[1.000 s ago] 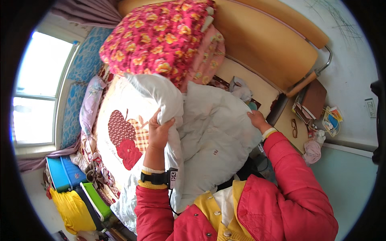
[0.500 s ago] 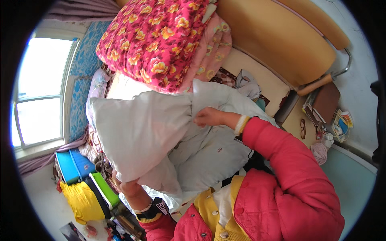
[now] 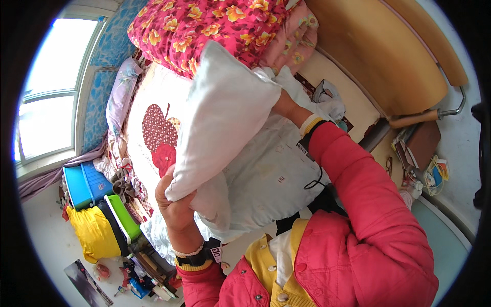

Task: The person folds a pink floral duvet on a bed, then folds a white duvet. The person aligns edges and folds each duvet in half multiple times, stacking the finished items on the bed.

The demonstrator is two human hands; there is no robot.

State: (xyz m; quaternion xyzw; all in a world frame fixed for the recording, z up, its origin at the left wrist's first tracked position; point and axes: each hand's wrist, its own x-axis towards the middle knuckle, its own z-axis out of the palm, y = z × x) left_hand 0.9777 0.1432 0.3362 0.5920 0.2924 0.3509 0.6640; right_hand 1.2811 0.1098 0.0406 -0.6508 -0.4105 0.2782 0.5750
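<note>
A plump white pillow [image 3: 222, 115] is held up tilted between my hands over the bed. My left hand [image 3: 174, 202] is closed on its lower left corner, thumb along the cloth's edge. At its gathered right side my right hand [image 3: 285, 105] holds the cloth, with most of its fingers hidden behind the fabric. Below and to the right, a loose pale white cloth [image 3: 258, 176] with a few small prints is spread across the near part of the bed. It joins or lies against the pillow; I cannot tell which.
A folded red quilt with yellow flowers [image 3: 204, 25] is piled at the far side. The bed sheet [image 3: 153, 92] bears a fruit pattern. At right stands a tan headboard [image 3: 378, 51]. Blue box [image 3: 87, 181], green bin [image 3: 123, 220] and yellow bag [image 3: 92, 233] stand at left.
The pillow has swung more upright, its top corner now over the red quilt. My right hand has moved up and right, and my left hand slightly up. More patterned sheet shows.
</note>
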